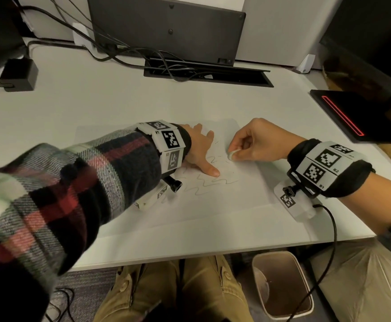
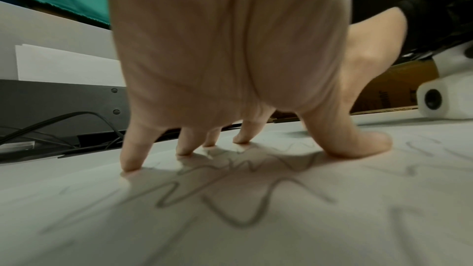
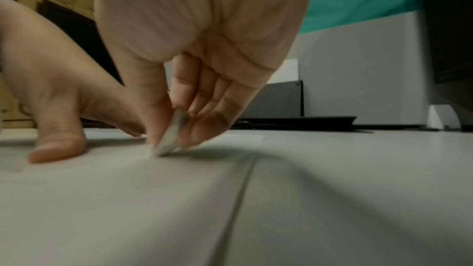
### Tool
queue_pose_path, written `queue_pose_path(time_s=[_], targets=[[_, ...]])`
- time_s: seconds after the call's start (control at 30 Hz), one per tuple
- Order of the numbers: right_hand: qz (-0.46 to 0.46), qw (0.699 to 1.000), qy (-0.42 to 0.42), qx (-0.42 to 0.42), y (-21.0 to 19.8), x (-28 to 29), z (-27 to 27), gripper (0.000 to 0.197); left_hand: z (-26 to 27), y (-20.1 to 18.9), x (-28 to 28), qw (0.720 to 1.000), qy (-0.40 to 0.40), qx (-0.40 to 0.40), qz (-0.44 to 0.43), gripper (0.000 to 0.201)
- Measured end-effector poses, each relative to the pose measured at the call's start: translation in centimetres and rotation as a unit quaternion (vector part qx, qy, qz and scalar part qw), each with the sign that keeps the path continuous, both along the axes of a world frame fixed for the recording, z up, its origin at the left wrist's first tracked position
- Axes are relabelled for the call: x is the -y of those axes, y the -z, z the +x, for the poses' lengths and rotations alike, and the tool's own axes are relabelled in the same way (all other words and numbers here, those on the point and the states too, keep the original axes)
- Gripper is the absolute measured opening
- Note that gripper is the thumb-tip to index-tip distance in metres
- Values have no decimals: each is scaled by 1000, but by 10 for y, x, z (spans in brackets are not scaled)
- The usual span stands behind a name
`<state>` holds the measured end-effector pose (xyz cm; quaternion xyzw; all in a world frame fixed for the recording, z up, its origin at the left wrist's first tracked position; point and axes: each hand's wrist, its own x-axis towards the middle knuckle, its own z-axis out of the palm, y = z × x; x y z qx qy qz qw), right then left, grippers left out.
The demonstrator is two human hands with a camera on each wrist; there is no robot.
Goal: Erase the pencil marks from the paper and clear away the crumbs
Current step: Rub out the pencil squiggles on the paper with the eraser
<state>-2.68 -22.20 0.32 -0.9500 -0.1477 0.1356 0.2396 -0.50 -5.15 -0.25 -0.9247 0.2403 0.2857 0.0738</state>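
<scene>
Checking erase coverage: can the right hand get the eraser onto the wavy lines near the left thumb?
Probably yes. The right hand pinches the eraser on the paper beside those wavy lines; only the left hand, pressing flat, covers some.

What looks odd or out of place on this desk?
Nothing stands out. The paper lies flat, held by the left hand; the right hand pinches an eraser over pencil squiggles. No crumbs visible.

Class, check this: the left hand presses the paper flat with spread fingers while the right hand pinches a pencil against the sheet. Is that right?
Not quite. The right hand pinches a small white eraser, not a pencil; the right wrist view shows it edge-down on the paper. The rest holds: the left hand presses the sheet with spread fingers.
</scene>
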Motion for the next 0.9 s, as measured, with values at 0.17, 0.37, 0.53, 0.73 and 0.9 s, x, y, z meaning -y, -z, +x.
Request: queue_pose_path(time_s=[0.17, 0.37, 0.53, 0.73, 0.9], targets=[[34, 999, 10, -25, -3, 1, -3, 11, -1, 0, -2, 1000, -2, 0, -9, 110], [28, 999, 13, 14, -3, -9, 19, 13, -3, 3, -6, 1000, -13, -3, -19, 111], [-6, 999, -13, 31, 2, -14, 27, 15, -3, 3, -6, 1000, -12, 3, -28, 110], [29, 996, -64, -59, 3, -15, 18, 14, -1, 7, -5, 1000, -14, 4, -21, 113], [-25, 999, -36, 29, 4, -18, 24, 15, -1, 7, -5, 1000, -9, 14, -23, 113]])
